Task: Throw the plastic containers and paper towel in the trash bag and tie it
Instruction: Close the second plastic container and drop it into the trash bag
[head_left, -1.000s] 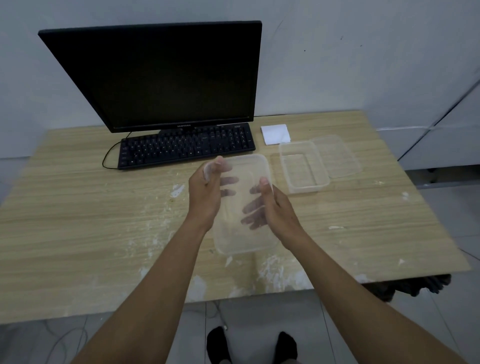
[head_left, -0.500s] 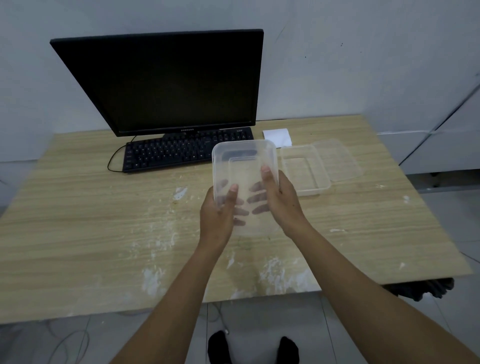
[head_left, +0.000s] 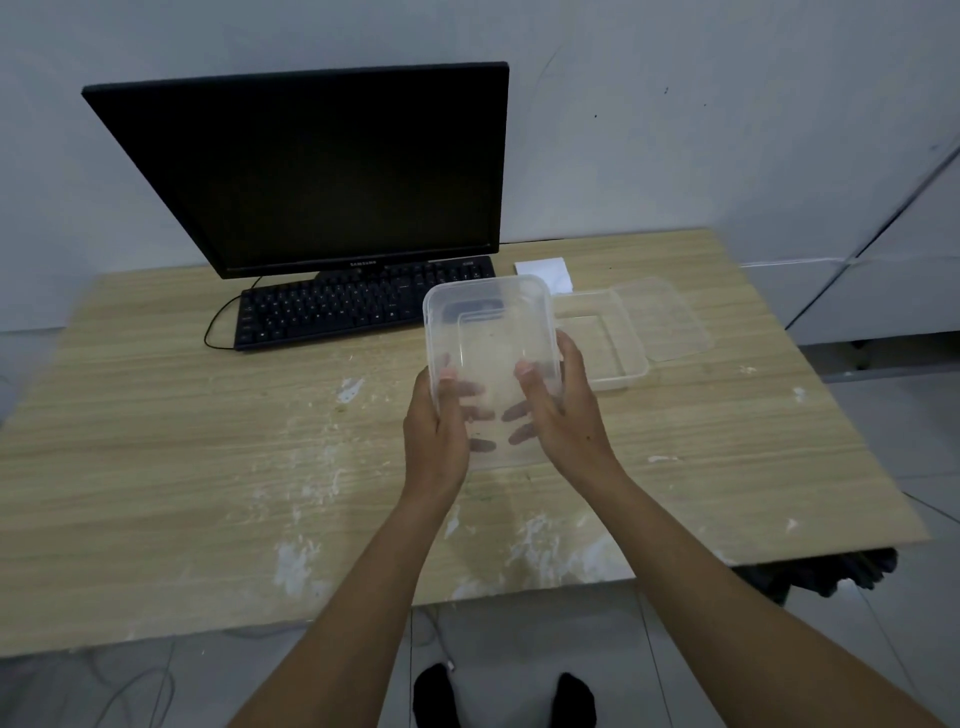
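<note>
Left hand (head_left: 436, 431) and right hand (head_left: 563, 421) both grip one clear plastic container (head_left: 491, 332): thumbs on the side facing the person, fingers curled behind and showing through the plastic. It's held up off the tabletop (head_left: 156, 441), overlapping the right end of the keyboard (head_left: 337, 312) in this view, and there's nothing in it. Just right of the keyboard a second clear container (head_left: 602, 338) lies on the tabletop, open side up and empty too. A clear lid (head_left: 660, 317) lies flat against its far side, farther right of the keyboard. A folded white paper towel (head_left: 545, 270) lies off the keyboard's back right corner. Behind the keyboard stands a dark monitor (head_left: 322, 171), its lower bezel reading SAMSUNG. The keyboard's key legends are too small to read.
</note>
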